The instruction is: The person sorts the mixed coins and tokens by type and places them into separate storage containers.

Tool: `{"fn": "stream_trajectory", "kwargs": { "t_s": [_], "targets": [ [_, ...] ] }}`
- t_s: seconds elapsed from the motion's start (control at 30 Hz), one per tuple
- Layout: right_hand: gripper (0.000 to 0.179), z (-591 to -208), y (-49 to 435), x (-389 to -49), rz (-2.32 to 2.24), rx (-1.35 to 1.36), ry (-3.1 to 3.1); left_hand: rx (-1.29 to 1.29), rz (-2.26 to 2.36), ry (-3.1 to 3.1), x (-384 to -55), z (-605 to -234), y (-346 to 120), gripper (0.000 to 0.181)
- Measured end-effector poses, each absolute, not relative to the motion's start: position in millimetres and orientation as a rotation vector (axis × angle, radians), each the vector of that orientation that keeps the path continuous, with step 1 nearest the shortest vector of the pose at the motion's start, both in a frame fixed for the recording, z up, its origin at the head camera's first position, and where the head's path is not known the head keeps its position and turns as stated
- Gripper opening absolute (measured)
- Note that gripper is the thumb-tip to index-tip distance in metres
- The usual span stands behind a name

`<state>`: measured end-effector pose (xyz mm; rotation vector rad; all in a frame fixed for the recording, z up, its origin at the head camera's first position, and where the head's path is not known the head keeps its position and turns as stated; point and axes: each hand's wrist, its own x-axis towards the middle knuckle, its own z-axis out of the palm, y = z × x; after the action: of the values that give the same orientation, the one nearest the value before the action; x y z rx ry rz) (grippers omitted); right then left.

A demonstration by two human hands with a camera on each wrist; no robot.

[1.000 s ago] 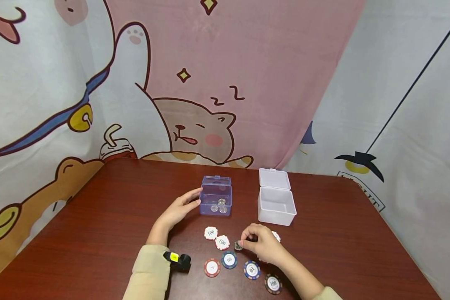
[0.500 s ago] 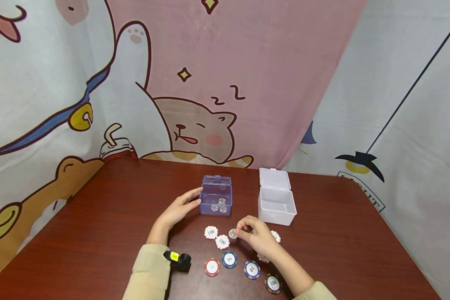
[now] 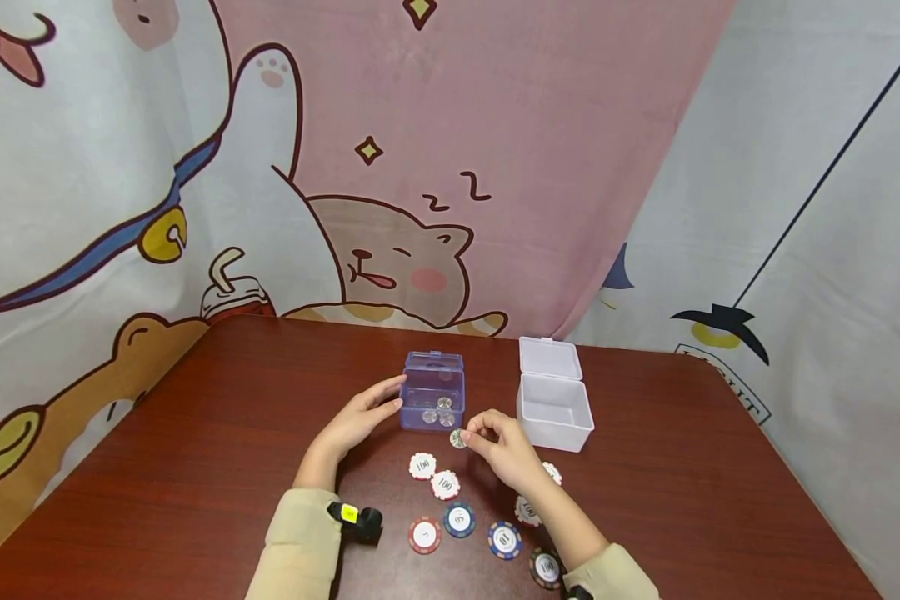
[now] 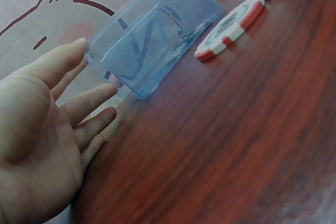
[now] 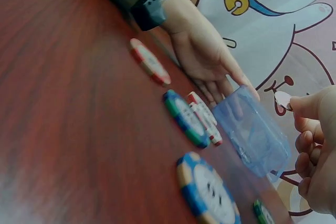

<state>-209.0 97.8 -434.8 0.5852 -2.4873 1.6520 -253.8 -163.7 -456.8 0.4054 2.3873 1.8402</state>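
Observation:
My right hand (image 3: 504, 448) pinches a silver coin (image 3: 457, 438) between thumb and fingertips, just in front of the clear blue plastic box (image 3: 412, 398). In the right wrist view the coin (image 5: 282, 99) stands out from the fingertips, raised above the table. The box's lid is up, and several silver coins (image 3: 430, 416) lie inside. My left hand (image 3: 351, 427) rests its spread fingers against the box's left side. The left wrist view shows those fingertips right at the wall of the blue box (image 4: 157, 40).
A white plastic box (image 3: 551, 433) with its lid up stands to the right of the blue one. Poker chips lie in front: two white ones (image 3: 445, 485), a red one (image 3: 424, 535), blue (image 3: 504, 540), black (image 3: 547, 568) and others. Part of one chip (image 3: 551, 472) is hidden behind my right wrist.
My right hand has carried the coin from among the chips, away from me and slightly left, up to the blue box's front. The left hand and the boxes have stayed put.

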Motion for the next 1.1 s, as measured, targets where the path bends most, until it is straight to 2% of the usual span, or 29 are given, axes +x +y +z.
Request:
{"fn": "stream_trajectory", "kwargs": {
  "t_s": [0.47, 0.73, 1.1],
  "targets": [
    [0.012, -428, 82, -230, 1.708, 0.361, -2.397, 0.437, 1.855, 2.338, -254, -455, -162, 0.051],
    [0.011, -426, 73, -247, 1.705, 0.253, -2.348, 0.454, 1.853, 2.324, -240, -435, -162, 0.053],
    [0.009, -429, 65, -267, 1.783, 0.125, -2.295, 0.442, 1.857, 2.342, -253, -454, -164, 0.05]
  ]
}}
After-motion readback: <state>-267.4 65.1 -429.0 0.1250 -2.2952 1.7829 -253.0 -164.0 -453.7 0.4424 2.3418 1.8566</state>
